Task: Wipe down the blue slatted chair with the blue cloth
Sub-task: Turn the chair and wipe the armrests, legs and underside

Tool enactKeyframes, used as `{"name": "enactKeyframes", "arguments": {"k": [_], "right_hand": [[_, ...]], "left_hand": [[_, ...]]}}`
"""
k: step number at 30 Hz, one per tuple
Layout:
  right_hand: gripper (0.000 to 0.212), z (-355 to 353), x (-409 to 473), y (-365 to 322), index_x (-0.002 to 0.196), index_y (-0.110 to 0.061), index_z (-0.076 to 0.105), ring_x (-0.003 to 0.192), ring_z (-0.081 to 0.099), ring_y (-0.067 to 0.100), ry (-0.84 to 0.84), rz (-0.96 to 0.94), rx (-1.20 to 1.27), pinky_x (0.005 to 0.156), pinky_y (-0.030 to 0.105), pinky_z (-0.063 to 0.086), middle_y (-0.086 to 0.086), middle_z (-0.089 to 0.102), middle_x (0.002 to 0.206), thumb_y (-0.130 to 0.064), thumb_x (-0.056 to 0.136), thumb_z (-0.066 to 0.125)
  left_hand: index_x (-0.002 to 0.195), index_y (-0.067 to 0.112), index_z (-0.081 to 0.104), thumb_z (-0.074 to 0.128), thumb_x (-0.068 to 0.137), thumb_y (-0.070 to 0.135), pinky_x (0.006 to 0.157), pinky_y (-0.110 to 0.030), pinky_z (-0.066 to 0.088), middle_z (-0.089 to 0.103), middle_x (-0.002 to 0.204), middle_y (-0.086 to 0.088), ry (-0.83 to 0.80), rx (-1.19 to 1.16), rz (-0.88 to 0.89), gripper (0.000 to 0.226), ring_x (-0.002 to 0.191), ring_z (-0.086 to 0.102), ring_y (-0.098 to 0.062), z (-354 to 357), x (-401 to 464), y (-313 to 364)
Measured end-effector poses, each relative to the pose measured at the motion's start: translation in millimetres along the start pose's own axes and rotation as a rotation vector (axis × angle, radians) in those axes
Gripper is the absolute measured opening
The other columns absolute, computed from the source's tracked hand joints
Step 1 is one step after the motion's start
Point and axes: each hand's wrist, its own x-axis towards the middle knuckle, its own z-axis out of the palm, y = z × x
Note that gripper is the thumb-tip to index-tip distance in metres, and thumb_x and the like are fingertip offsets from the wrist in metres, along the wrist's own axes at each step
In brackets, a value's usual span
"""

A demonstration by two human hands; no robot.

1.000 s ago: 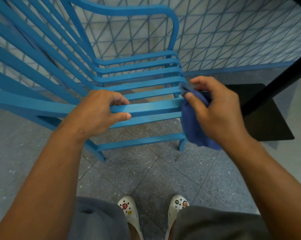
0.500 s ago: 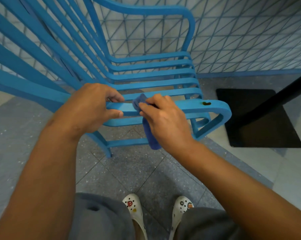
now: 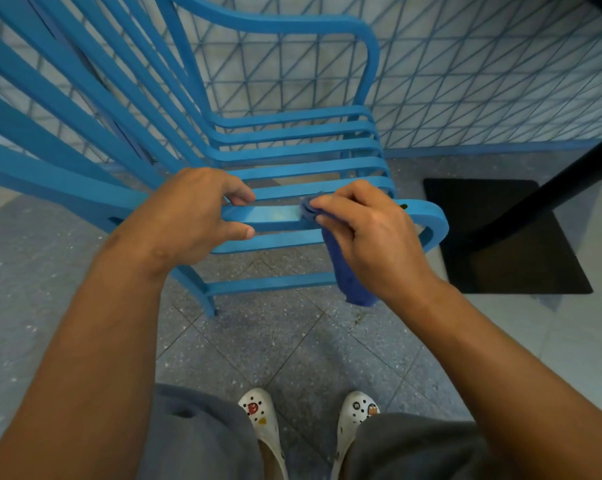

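Note:
The blue slatted chair (image 3: 292, 147) stands in front of me, its back slats running up to the left and its seat slats across the middle. My left hand (image 3: 188, 220) grips the near armrest (image 3: 272, 216), fingers curled over its far edge and thumb under. My right hand (image 3: 369, 233) pinches the dark blue cloth (image 3: 348, 278) against the same armrest, to the right of my left hand. The cloth's loose end hangs down below the rail. The armrest's curved front end (image 3: 431, 223) shows past my right hand.
A black square table base (image 3: 500, 244) with a slanting black post (image 3: 552, 192) sits on the floor right of the chair. A tiled wall with a blue skirting stands behind. My feet in white clogs (image 3: 261, 420) stand on speckled grey floor tiles.
My right hand with the cloth slid left along the armrest toward my left hand, then back right to its present spot. My left hand kept its grip on the rail.

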Motion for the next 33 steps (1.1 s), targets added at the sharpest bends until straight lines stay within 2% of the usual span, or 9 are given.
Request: {"name": "enactKeyframes", "arguments": {"k": [5,10,18,20,22,26,28,31,33], "right_hand": [[0.025,25.8,4.0,-18.8,0.111,-0.023,0.075,0.078,0.061,0.026,-0.072,-0.015,-0.077,0.055,0.030,0.044,0.005,0.059,0.099,-0.038,0.093,0.068],[0.021,28.4,1.3,-12.2,0.110,-0.020,0.076,0.072,0.060,0.028,-0.018,-0.009,-0.099,0.046,0.034,0.048,0.007,0.059,0.095,-0.026,0.090,0.074],[0.024,2.7,-13.6,25.2,0.115,-0.022,0.074,0.081,0.062,0.025,-0.021,0.052,-0.159,0.054,0.041,0.054,0.005,0.059,0.101,-0.025,0.091,0.072],[0.023,-5.4,-15.6,32.1,0.114,-0.024,0.075,0.082,0.063,0.023,-0.021,0.072,-0.166,0.055,0.036,0.053,0.004,0.060,0.102,-0.027,0.092,0.070],[0.021,-11.8,-17.3,39.0,0.112,-0.026,0.076,0.083,0.063,0.019,-0.015,0.107,-0.151,0.059,0.027,0.044,0.002,0.061,0.102,-0.029,0.093,0.069],[0.019,-22.5,-23.6,57.4,0.110,-0.027,0.077,0.079,0.053,0.007,0.010,0.142,-0.115,0.064,0.022,0.036,0.001,0.062,0.104,-0.028,0.093,0.068],[0.020,-30.2,-27.0,69.5,0.112,-0.026,0.076,0.081,0.051,0.004,0.005,0.153,-0.083,0.064,0.025,0.041,0.000,0.061,0.106,-0.030,0.095,0.066],[0.023,-40.2,-31.1,89.6,0.115,-0.026,0.075,0.083,0.059,0.016,0.012,0.146,-0.062,0.068,0.038,0.055,0.002,0.059,0.106,-0.032,0.096,0.063],[0.026,-43.7,-33.0,97.6,0.116,-0.025,0.075,0.086,0.060,0.018,0.019,0.164,-0.041,0.070,0.043,0.055,0.002,0.058,0.106,-0.034,0.096,0.061]], "left_hand": [[0.129,0.024,0.067,0.087,0.076,0.035,0.092,-0.023,0.037,0.067,0.123,0.005,-0.022,0.041,0.019,0.057,0.116,0.059,-0.015,3.6,1.4,5.2],[0.130,0.025,0.065,0.087,0.076,0.037,0.097,-0.028,0.039,0.065,0.125,0.003,-0.020,0.047,0.031,0.059,0.119,0.057,-0.017,10.7,3.9,10.2],[0.123,0.026,0.069,0.087,0.076,0.035,0.091,-0.026,0.042,0.067,0.115,0.007,0.055,-0.024,0.103,0.051,0.105,0.059,-0.013,36.4,19.0,35.6],[0.121,0.026,0.070,0.086,0.077,0.036,0.093,-0.030,0.046,0.067,0.111,0.006,0.068,-0.028,0.136,0.048,0.103,0.060,-0.014,43.3,23.9,43.8],[0.120,0.026,0.070,0.085,0.078,0.037,0.096,-0.038,0.048,0.067,0.111,0.005,0.085,-0.019,0.167,0.046,0.105,0.061,-0.018,50.2,27.1,52.8],[0.124,0.024,0.068,0.079,0.084,0.041,0.100,-0.042,0.047,0.066,0.116,0.003,0.125,-0.029,0.218,0.045,0.110,0.060,-0.020,65.0,31.4,66.9],[0.124,0.024,0.068,0.075,0.087,0.042,0.098,-0.042,0.048,0.066,0.115,0.004,0.147,-0.045,0.242,0.042,0.110,0.060,-0.020,72.2,33.1,70.1],[0.127,0.024,0.067,0.069,0.092,0.042,0.099,-0.041,0.048,0.065,0.118,0.005,0.169,-0.065,0.244,0.039,0.112,0.059,-0.018,78.2,35.9,72.7],[0.127,0.025,0.067,0.068,0.094,0.041,0.100,-0.040,0.047,0.066,0.119,0.006,0.182,-0.075,0.240,0.037,0.113,0.058,-0.017,79.1,37.2,72.6]]}}
